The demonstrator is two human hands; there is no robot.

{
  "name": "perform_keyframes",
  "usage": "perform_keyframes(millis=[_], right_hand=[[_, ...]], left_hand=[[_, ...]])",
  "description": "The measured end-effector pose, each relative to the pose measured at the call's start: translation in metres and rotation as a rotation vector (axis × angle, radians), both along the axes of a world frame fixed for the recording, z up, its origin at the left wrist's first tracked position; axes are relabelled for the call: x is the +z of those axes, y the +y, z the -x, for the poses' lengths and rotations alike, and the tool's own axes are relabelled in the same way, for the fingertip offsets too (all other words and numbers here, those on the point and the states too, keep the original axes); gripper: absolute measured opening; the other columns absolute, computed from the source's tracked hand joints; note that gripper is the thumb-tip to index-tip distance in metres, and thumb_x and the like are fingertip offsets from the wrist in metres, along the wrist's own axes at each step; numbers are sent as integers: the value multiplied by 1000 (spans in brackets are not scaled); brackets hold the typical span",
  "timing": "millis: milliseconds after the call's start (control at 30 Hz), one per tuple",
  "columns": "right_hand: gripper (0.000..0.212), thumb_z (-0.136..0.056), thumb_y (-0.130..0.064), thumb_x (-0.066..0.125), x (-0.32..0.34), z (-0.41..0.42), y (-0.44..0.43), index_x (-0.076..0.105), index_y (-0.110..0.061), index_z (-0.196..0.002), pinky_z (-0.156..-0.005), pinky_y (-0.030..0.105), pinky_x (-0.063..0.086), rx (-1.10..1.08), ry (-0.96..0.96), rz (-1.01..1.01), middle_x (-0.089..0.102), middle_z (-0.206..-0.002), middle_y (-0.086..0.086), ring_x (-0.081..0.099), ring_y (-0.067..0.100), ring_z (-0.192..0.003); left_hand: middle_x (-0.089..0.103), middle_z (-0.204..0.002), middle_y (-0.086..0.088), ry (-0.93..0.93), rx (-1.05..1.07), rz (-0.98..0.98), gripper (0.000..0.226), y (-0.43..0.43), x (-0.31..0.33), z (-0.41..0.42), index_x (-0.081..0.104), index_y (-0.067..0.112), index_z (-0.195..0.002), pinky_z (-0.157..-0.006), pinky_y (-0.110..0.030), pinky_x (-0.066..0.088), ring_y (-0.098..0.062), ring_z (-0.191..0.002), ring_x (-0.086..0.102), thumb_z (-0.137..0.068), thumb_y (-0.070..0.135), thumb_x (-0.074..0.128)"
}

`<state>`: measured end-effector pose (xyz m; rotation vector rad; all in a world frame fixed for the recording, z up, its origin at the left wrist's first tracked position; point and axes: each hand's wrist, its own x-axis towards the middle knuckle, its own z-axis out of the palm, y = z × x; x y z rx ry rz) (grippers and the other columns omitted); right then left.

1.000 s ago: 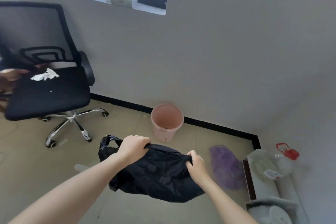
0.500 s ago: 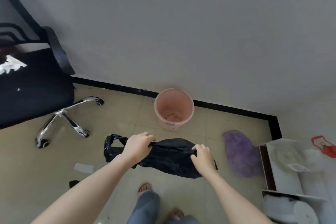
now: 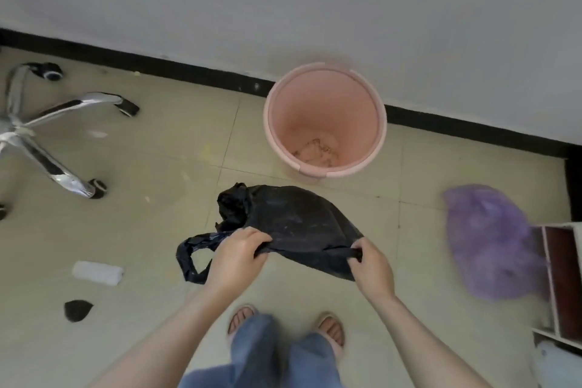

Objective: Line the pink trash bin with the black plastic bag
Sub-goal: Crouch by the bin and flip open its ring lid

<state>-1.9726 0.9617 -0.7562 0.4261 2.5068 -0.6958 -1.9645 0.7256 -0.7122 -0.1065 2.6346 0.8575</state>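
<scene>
The pink trash bin (image 3: 371,98) stands upright on the tiled floor against the wall, unlined, with some dirt marks at its bottom. The black plastic bag (image 3: 293,220) hangs crumpled in the air just in front of the bin. My left hand (image 3: 236,257) grips its rim on the left, with a bag handle looping out beside it. My right hand (image 3: 371,264) pinches the rim on the right. Both hands are below the bin in view, roughly a hand's length short of it.
A purple plastic bag (image 3: 488,246) lies on the floor at right, beside a low white shelf (image 3: 560,287). A chrome chair base (image 3: 41,129) with castors is at left. A white roll (image 3: 97,272) and a dark scrap (image 3: 77,310) lie at lower left. My sandalled feet (image 3: 283,329) stand below.
The view has tilted down and closer to the bin. Both hands have carried the bag nearer the bin, and the bag has billowed up between them.
</scene>
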Motion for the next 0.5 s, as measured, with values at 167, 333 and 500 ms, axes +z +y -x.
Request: perform_keyframes(millis=[167, 333, 500], right_hand=[[15, -85, -12, 58, -94, 31, 13, 54, -9, -99, -57, 28, 33, 40, 121, -110, 68, -94, 11, 62, 30, -84], [21, -86, -17, 58, -173, 75, 21, 52, -10, -104, -56, 30, 37, 155, 253, -165, 67, -98, 10, 62, 30, -87], [24, -87, -23, 57, -234, 104, 35, 47, -13, -106, -61, 31, 38, 240, 229, -249, 63, -106, 8, 59, 29, -96]], left_hand=[[68, -109, -8, -14, 46, 28, 23, 2, -110, 39, 64, 13, -108, -82, -38, 48, -28, -101, 59, -89, 14, 51], [70, -101, -11, 155, -50, 181, 21, 2, -200, 90, 67, 11, -104, -75, -40, 48, -32, -95, 61, -88, 14, 53], [67, -104, -10, 127, -326, 431, 24, -5, -273, 125, 63, 12, -106, -81, -40, 44, -31, -99, 58, -91, 20, 46]])
